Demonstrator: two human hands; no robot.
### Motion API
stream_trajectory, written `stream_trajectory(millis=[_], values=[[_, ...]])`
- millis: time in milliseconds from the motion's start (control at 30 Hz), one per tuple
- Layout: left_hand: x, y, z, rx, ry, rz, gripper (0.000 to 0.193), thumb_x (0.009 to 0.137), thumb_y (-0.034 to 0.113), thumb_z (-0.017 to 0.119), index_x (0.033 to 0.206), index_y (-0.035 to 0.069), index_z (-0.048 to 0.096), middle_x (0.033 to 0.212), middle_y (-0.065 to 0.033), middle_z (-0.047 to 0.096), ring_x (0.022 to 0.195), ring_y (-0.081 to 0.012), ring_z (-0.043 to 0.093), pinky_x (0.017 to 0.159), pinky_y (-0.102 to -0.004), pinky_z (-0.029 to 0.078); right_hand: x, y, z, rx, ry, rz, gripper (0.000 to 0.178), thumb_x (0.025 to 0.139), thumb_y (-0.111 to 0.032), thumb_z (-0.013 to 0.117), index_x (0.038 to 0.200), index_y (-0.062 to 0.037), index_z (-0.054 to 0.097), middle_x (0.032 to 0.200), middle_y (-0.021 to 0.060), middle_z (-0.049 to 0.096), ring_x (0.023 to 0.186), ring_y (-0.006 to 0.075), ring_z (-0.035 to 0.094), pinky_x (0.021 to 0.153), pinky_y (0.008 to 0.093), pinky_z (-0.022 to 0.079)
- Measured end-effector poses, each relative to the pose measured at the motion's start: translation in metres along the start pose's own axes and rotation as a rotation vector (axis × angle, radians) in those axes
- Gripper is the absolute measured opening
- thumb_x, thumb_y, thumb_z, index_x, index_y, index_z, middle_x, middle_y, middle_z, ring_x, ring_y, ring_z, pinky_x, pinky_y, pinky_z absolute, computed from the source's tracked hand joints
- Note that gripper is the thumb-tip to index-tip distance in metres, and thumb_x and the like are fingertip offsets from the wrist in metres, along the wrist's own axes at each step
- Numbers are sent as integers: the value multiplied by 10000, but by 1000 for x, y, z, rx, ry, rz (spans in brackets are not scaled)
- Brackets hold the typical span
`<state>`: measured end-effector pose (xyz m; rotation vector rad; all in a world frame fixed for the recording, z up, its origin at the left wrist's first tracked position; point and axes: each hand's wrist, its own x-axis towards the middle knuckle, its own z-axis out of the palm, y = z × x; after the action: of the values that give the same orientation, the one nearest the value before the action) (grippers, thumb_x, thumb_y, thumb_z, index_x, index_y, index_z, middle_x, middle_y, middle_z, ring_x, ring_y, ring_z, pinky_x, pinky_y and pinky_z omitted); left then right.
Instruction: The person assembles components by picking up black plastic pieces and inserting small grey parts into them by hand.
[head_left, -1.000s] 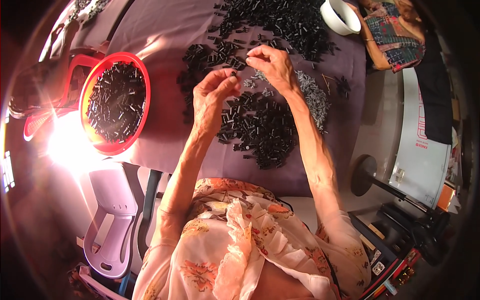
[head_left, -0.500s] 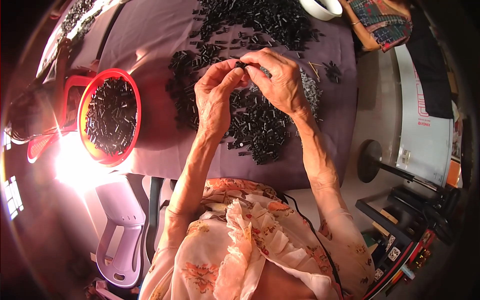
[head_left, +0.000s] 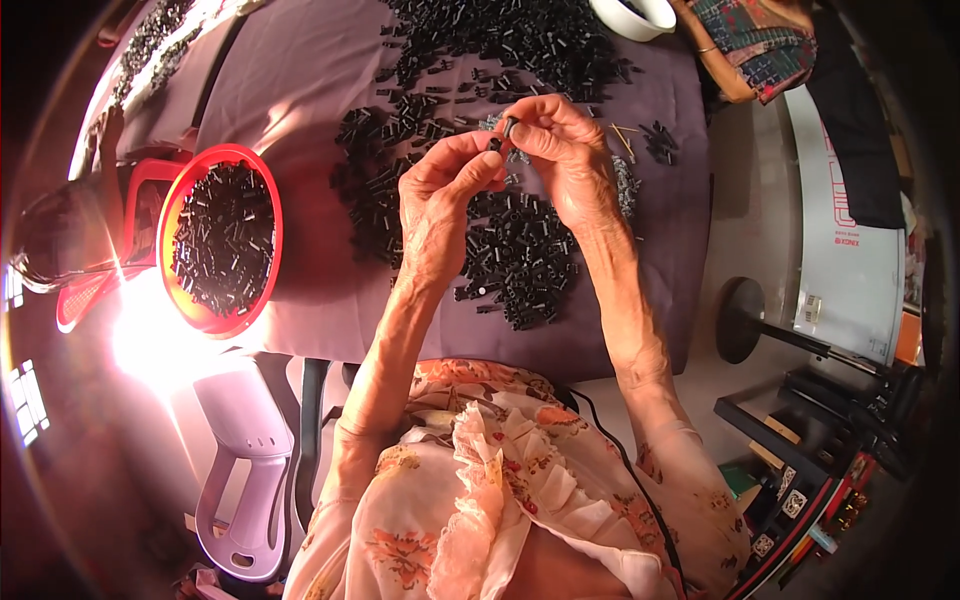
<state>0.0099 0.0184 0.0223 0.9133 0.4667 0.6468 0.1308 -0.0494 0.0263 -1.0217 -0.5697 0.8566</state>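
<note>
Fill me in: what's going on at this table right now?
A person sits at a purple-clothed table, hands close together. The left hand pinches a small black piece; the right hand holds a dark piece just beside it. Loose black pieces lie heaped below and beyond the hands, with grey pieces partly hidden by the right hand. A red basket full of black pieces stands at left.

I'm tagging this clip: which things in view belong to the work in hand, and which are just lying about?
Likely part of the work:
left hand's small black piece, in the left hand
right hand's small black piece, in the right hand
nearest black pile
far black pile
grey pile
red basket of black pieces

Likely just lying about:
lilac chair
white panel
black cloth
thin sticks, perhaps
</note>
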Motion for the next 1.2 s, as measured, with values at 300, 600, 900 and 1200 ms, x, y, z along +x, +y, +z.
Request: stream_trajectory(millis=[300,600,900,1200], values=[[-1,-2,1,-18,-11,-33,145,804,51,614,939,-2,612,777,-21,609,681,-88,553,667,-217,461,-7,2,2,18,22,37,150,754,-57,661,890,-15,613,788,19,613,745,91,567,704,230,453],[-2,-6,-1,39,-24,-19,150,798,52,620,933,-13,611,759,-28,611,682,-91,556,673,-215,456,-12,4,2,-144,50,-90,130,766,-71,660,875,-16,615,791,12,605,745,78,552,697,217,458],[-7,-2,3,113,-33,-38,145,810,37,591,939,-26,606,769,-46,614,707,-109,562,706,-230,451,-22,-7,1,-475,54,-191,122,771,-75,645,858,-4,599,801,35,622,761,101,581,685,234,469],[-11,0,3,161,-17,-34,146,794,26,600,929,-21,625,775,-42,624,694,-103,566,697,-221,448,-23,-18,4,-817,1,-345,124,748,-97,659,815,-20,588,757,57,630,713,141,602,644,256,467]])
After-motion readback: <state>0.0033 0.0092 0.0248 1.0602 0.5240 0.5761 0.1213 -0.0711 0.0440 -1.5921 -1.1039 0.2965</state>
